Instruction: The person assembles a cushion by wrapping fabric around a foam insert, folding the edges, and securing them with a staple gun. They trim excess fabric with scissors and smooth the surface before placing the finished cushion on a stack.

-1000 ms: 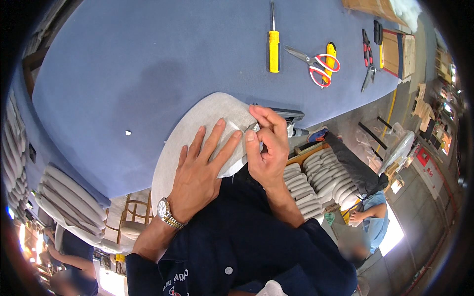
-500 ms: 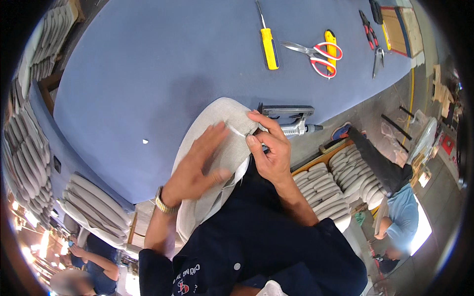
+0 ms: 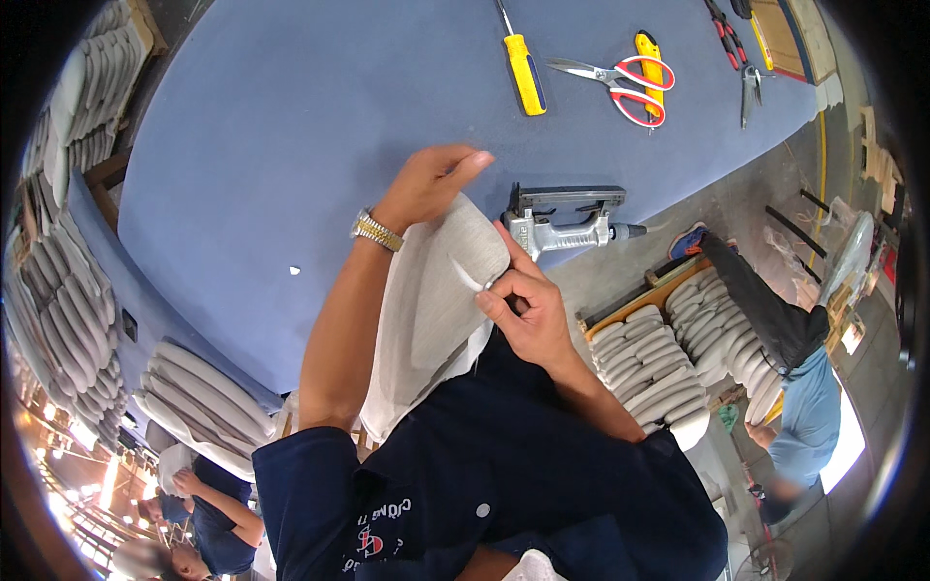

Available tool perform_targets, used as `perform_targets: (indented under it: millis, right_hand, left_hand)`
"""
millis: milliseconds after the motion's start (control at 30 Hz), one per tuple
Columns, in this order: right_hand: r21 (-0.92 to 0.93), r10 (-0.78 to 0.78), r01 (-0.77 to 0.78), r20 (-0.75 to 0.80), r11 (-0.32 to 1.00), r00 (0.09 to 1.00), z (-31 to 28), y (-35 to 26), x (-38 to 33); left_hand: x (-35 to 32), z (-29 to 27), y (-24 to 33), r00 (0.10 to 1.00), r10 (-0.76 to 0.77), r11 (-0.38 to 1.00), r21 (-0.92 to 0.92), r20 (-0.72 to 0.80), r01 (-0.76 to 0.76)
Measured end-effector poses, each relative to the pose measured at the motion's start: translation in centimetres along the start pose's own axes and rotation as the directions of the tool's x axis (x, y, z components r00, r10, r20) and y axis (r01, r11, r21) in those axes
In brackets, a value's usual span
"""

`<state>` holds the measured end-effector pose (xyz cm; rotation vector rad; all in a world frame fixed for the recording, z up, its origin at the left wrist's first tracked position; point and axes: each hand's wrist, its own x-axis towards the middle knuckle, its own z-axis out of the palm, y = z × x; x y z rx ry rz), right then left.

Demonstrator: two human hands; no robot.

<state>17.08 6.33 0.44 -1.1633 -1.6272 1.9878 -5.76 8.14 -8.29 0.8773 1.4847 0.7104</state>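
A light grey fabric-covered cushion (image 3: 436, 261) leans tilted in front of me, its lower end against my dark shirt. At its right edge my right hand (image 3: 528, 305) is closed, thumb on the face and fingers round the rim. A thin white strip (image 3: 465, 274) runs across the fabric to that thumb. My left hand (image 3: 431, 184) is at the cushion's far end, fingers stretched to the right; part of it is turned away from view. Just past the right hand, a silver and black staple gun (image 3: 567, 221) lies on the blue table (image 3: 242, 194).
A yellow screwdriver (image 3: 525, 76), red-handled scissors (image 3: 635, 89) over a yellow cutter (image 3: 649, 48), and red pliers (image 3: 727, 39) lie farther back. Stacks of grey cushions (image 3: 635, 363) stand right and left (image 3: 199, 397). A person in blue (image 3: 809, 416) is at right, others lower left.
My left hand has moved from the cushion's face up to its far end. The cushion has tilted and turned, while my right hand keeps its edge. The staple gun shows more fully.
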Motion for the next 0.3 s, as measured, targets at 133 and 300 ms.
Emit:
perform_targets:
  millis: [133,300]
  right_hand:
    - [0.035,0.048,-0.048,0.002,0.998,0.999,-0.1,0.3,-0.2]
    - [0.145,0.033,-0.034,0.009,0.989,0.999,0.0,1.9,-0.6]
  left_hand:
    - [-2.7,-0.1,-4.2,0.977,-0.127,0.99,-0.076,-0.173,0.115]
    - [-5.4,1.6,-6.4,0.875,-0.041,0.999,-0.044,-0.483,0.022]
